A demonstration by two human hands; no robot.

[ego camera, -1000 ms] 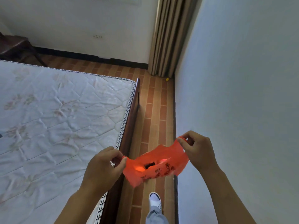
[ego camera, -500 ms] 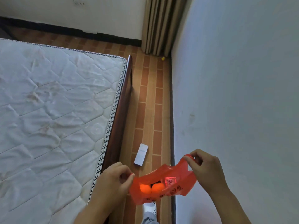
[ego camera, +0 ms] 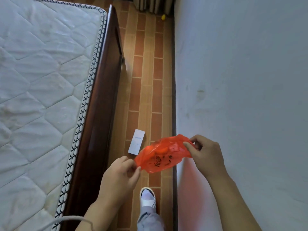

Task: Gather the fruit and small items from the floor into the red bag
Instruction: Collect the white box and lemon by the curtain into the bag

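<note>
Hands: my left hand point(ego camera: 119, 176) and right hand point(ego camera: 205, 153) each pinch an edge of the red bag point(ego camera: 162, 155), held above the floor point(ego camera: 145, 90). White box point(ego camera: 136, 144) lies on tiles just beyond bag; small yellow fruit point(ego camera: 163, 17) far ahead, near curtain point(ego camera: 154, 5).

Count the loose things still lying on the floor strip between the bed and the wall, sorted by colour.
White: 1, the flat white box by the bed frame.
Yellow: 1, the small yellow item near the curtain; too small to identify.
Total: 2.
</note>
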